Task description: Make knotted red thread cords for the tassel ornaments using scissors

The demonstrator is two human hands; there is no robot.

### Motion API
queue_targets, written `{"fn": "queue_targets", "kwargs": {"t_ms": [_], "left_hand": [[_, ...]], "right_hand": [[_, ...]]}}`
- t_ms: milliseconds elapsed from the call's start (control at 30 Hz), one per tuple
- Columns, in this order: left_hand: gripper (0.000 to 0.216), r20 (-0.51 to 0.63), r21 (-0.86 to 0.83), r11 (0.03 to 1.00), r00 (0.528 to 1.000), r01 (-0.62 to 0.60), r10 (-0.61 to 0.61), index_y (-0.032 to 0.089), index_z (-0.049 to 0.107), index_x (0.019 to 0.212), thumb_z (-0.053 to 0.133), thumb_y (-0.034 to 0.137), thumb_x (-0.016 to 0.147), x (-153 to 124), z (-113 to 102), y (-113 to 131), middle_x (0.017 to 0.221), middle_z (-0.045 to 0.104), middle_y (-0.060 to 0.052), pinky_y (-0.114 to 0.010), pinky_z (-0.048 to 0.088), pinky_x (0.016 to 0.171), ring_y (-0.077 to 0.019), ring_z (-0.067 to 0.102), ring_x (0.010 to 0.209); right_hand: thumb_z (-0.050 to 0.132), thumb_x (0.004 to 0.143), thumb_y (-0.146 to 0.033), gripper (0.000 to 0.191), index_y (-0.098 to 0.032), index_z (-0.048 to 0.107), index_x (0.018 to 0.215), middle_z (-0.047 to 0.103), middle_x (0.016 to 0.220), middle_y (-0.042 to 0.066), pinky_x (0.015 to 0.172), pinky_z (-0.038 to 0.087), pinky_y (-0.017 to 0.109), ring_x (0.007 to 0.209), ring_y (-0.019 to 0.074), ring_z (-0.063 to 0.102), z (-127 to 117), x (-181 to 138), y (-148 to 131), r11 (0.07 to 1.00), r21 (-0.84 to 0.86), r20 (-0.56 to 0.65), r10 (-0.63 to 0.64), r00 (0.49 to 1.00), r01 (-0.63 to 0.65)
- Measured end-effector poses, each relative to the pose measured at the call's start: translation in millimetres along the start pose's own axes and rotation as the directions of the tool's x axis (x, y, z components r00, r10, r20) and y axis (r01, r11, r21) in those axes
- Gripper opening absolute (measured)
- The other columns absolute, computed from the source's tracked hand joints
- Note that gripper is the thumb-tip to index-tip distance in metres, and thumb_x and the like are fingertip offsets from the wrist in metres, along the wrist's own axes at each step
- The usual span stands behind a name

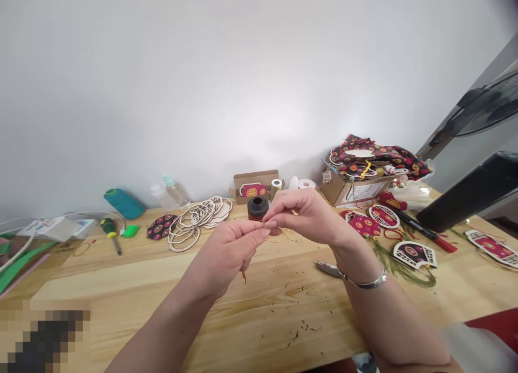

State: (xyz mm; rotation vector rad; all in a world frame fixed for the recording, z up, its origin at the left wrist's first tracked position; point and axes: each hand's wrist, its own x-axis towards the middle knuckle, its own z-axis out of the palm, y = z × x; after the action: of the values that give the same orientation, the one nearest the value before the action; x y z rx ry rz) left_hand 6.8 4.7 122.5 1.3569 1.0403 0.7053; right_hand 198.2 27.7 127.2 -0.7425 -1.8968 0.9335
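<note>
My left hand [234, 249] and my right hand [305, 214] meet above the middle of the wooden table [259, 313], fingertips pinched together on a thin thread. A short red end of the thread [244, 276] hangs below my left fingers. A dark spool [258, 207] stands on the table just behind my fingers. Loose yellow thread [285, 236] lies on the table under my right hand. A silver bangle [364, 280] sits on my right wrist.
Wooden cut-out frames [198, 219] lie at the back left, near a screwdriver [110, 230] and a teal spool [123, 203]. Finished patterned ornaments [384, 216] and a cardboard box with red fabric [364, 187] crowd the right. Pliers [327, 268] lie by my right forearm.
</note>
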Motion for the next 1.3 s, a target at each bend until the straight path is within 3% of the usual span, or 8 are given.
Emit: {"fn": "queue_targets", "kwargs": {"t_ms": [133,300,433,600,767,1033,1167,1300], "left_hand": [[0.026,0.036,-0.107,0.994,0.999,0.006,-0.002,0.015,0.073,0.088,0.064,0.039,0.082,3.2,2.3,-0.5,0.039,0.026,0.010,-0.024,0.015,0.045,-0.0072,0.019,0.042],[0.038,0.042,-0.329,0.943,0.999,0.038,-0.026,0.017,0.054,0.053,0.061,0.041,0.081,6.6,2.4,3.2,0.042,0.020,0.010,-0.024,0.012,0.042,-0.0053,0.014,0.041],[0.025,0.022,-0.428,0.902,0.998,0.059,-0.054,0.015,0.064,0.070,0.060,0.038,0.079,8.7,2.6,4.7,0.047,0.016,0.011,-0.023,0.010,0.042,-0.0058,0.011,0.042],[0.031,-0.070,-0.349,0.936,0.998,-0.035,0.011,0.017,0.054,0.057,0.068,0.036,0.078,10.2,4.9,1.2,0.044,0.027,0.009,-0.022,0.014,0.041,-0.0053,0.018,0.042],[0.027,-0.147,-0.217,0.973,0.988,-0.080,0.048,0.015,0.073,0.086,0.070,0.041,0.078,11.2,4.5,-3.6,0.043,0.030,0.009,-0.022,0.019,0.042,-0.0066,0.022,0.043],[0.033,-0.246,-0.028,0.996,0.966,-0.085,0.075,0.017,0.078,0.092,0.072,0.045,0.076,10.6,3.9,-5.2,0.045,0.033,0.007,-0.021,0.023,0.040,-0.0078,0.026,0.044],[0.032,-0.282,-0.038,0.995,0.956,-0.095,0.080,0.018,0.079,0.091,0.073,0.045,0.075,9.4,4.1,-4.5,0.044,0.036,0.006,-0.022,0.032,0.040,-0.0089,0.030,0.044],[0.029,-0.307,-0.072,0.989,0.946,-0.128,0.100,0.018,0.079,0.089,0.075,0.042,0.074,10.9,1.1,-5.4,0.041,0.037,0.006,-0.021,0.026,0.039,-0.0081,0.029,0.043]], "right_hand": [[0.061,0.086,-0.015,0.015,-0.014,0.065,0.071,0.062,0.064,-0.001,0.058,0.042,0.022,0.061,0.0086,0.052,-1.2,-0.6,-4.0,0.988,-0.152,0.002,0.015,1.000,-0.014],[0.054,0.087,-0.011,0.019,-0.015,0.059,0.069,0.057,0.063,-0.003,0.055,0.036,0.020,0.058,0.0072,0.046,0.1,1.0,-2.6,0.963,-0.271,-0.053,0.000,0.999,-0.015],[0.052,0.088,-0.010,0.019,-0.016,0.058,0.071,0.060,0.068,-0.003,0.059,0.037,0.020,0.061,0.0077,0.049,0.8,1.3,-0.9,0.951,-0.308,-0.085,0.010,0.996,-0.036],[0.052,0.090,-0.013,0.020,-0.016,0.059,0.071,0.062,0.070,-0.001,0.062,0.040,0.021,0.065,0.0090,0.053,1.2,0.0,-4.3,0.937,-0.347,-0.102,0.011,0.995,-0.046],[0.054,0.090,-0.015,0.018,-0.016,0.060,0.074,0.063,0.072,-0.001,0.062,0.039,0.021,0.065,0.0093,0.052,1.9,-0.2,-6.0,0.921,-0.386,-0.105,0.011,0.994,-0.051],[0.054,0.091,-0.014,0.019,-0.016,0.059,0.073,0.060,0.072,-0.001,0.063,0.038,0.022,0.066,0.0093,0.050,5.6,-2.2,-4.5,0.903,-0.430,-0.106,-0.035,0.994,-0.014],[0.053,0.092,-0.016,0.019,-0.017,0.058,0.073,0.059,0.071,-0.001,0.063,0.039,0.022,0.066,0.0100,0.051,7.0,1.7,-0.3,0.914,-0.405,-0.143,-0.065,0.988,0.001],[0.051,0.094,-0.018,0.015,-0.017,0.064,0.088,0.066,0.089,0.005,0.077,0.045,0.028,0.082,0.0152,0.059,-1.2,3.5,0.3,0.879,-0.465,-0.264,-0.027,0.964,-0.103]]}}
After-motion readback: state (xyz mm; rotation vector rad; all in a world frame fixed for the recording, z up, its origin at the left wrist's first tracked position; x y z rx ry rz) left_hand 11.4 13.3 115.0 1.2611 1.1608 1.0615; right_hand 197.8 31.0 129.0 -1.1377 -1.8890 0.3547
